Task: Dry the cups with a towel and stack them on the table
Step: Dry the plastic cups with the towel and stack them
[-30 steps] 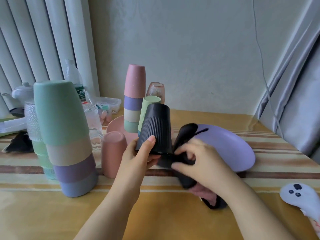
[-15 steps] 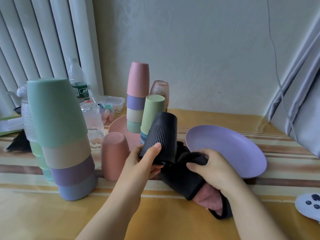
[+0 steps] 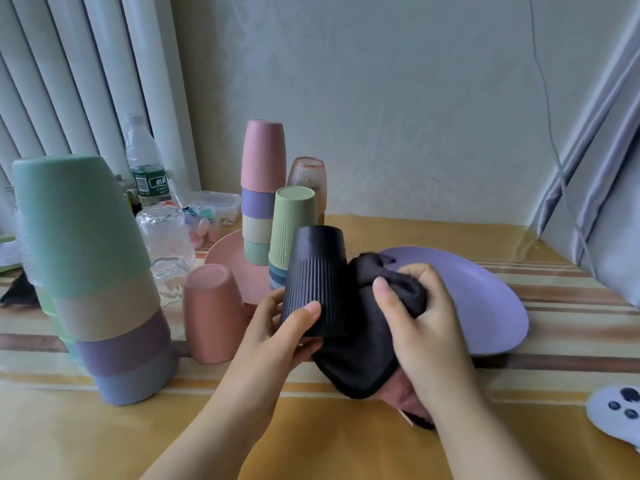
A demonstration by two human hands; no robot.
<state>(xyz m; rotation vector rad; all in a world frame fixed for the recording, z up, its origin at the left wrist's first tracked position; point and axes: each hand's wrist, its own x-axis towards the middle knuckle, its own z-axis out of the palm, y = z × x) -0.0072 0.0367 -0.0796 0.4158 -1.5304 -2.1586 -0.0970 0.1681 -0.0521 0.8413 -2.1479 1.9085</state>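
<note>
My left hand (image 3: 277, 327) grips a black ribbed cup (image 3: 317, 278), held upside down just above the table. My right hand (image 3: 419, 317) clutches a dark towel (image 3: 360, 344) with a pink underside, bunched against the cup's right side. A tall stack of upside-down cups (image 3: 90, 271) with a green one on top stands at the near left. Behind the black cup are a pink-topped stack (image 3: 262, 188) and a shorter stack topped by a light green cup (image 3: 293, 225). A single pink cup (image 3: 213, 313) stands upside down left of my left hand.
A purple plate (image 3: 485, 306) lies right of my hands, a pink plate (image 3: 228, 258) under the far stacks. Clear glasses (image 3: 166, 237), a water bottle (image 3: 147, 164), a small plastic box (image 3: 211, 209) and a pink glass (image 3: 308, 181) sit at the back. A white controller (image 3: 616, 410) lies at the right edge.
The black cup has been tipped more upright in my left hand. My right hand has moved the towel from under the cup's rim up along its right side.
</note>
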